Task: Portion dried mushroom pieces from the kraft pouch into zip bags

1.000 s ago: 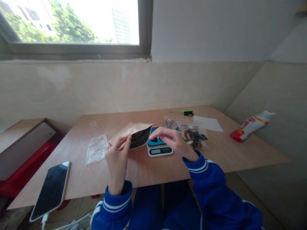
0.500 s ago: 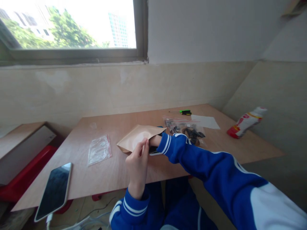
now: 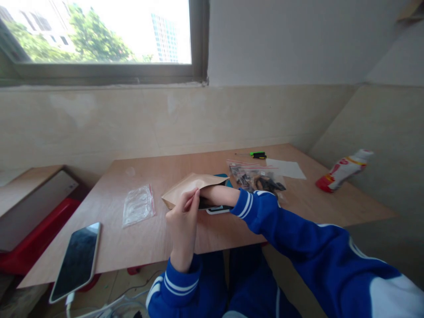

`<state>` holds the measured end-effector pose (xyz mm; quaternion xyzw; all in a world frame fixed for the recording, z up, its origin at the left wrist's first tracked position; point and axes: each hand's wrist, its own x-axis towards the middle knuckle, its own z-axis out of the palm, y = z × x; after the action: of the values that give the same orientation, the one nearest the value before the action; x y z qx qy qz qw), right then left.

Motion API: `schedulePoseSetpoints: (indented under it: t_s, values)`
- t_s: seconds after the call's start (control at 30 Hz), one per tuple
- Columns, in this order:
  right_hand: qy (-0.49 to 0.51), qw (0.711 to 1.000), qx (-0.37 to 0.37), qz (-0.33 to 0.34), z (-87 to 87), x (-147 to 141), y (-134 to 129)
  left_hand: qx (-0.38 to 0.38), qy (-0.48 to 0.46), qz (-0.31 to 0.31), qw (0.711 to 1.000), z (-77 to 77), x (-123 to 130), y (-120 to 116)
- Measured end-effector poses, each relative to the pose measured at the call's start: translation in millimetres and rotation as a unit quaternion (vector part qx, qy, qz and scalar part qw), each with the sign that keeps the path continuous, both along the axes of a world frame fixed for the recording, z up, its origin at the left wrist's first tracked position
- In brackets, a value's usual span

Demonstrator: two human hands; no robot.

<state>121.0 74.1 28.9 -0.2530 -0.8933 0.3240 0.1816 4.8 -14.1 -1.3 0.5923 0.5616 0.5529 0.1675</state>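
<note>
A brown paper envelope (image 3: 183,187) lies tilted over the middle of the table, its mouth facing right. My left hand (image 3: 183,214) pinches the near edge of that mouth between thumb and fingers. My right hand (image 3: 217,194) reaches into the envelope from the right; its fingers are hidden inside, so whether they hold anything does not show. Beneath the envelope's right end, a flat thing with a white edge and a blue-green part (image 3: 217,211) sticks out, mostly covered.
Zip bags of dark parts (image 3: 261,180) lie right of the envelope, near screwdrivers (image 3: 258,155) and white paper (image 3: 286,168). A red-and-white bottle (image 3: 342,172) leans at right. To the left are a clear zip bag (image 3: 139,205) and a tablet on a cable (image 3: 76,260).
My right hand has drawn back a little to the right, so more of the wrist shows outside the envelope. My left hand has shifted slightly left, still pinching the edge.
</note>
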Motion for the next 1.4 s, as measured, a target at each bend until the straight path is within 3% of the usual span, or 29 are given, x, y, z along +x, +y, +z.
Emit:
schedulePoseSetpoints:
  t_s: [0.2, 0.43, 0.57, 0.73, 0.83, 1.0, 1.1, 1.17, 1.3, 1.4]
  values:
    - [-0.044, 0.994, 0.097, -0.001, 12.0, 43.4, -29.2, -0.019, -0.044, -0.005, 0.999, 13.4, -12.4, 4.1]
    - [0.081, 0.978, 0.192, -0.017, 13.7, 47.5, -33.7, -0.034, -0.097, -0.013, 0.995, 23.4, -22.6, 11.3]
    - [0.099, 0.969, 0.227, -0.028, 10.0, 47.9, -33.9, -0.042, -0.109, -0.026, 0.993, 30.9, -23.2, 17.5]
    - [0.153, 0.967, 0.196, -0.049, 6.4, 53.9, -25.4, -0.054, -0.096, -0.041, 0.993, 38.8, -23.2, 30.1]
    - [0.210, 0.957, 0.171, -0.104, 5.8, 56.3, -16.0, -0.055, -0.069, -0.034, 0.996, 42.2, -23.9, 37.1]
    - [0.368, 0.897, 0.071, -0.234, 1.9, 58.9, 7.8, -0.047, -0.035, 0.015, 0.998, 47.7, -26.2, 43.1]
    - [0.432, 0.857, 0.019, -0.280, -10.8, 74.1, 29.9, -0.034, -0.026, 0.044, 0.998, 48.7, -29.1, 48.0]
    - [0.417, 0.852, 0.018, -0.315, -27.1, 90.7, 44.4, -0.018, -0.017, 0.070, 0.997, 48.2, -31.0, 53.1]
    - [0.219, 0.907, 0.073, -0.352, -69.3, 118.0, 61.4, 0.008, 0.009, 0.098, 0.995, 46.3, -33.1, 63.7]
    - [0.069, 0.940, 0.118, -0.311, -92.6, 119.1, 64.1, 0.006, 0.016, 0.104, 0.994, 44.8, -33.4, 67.9]
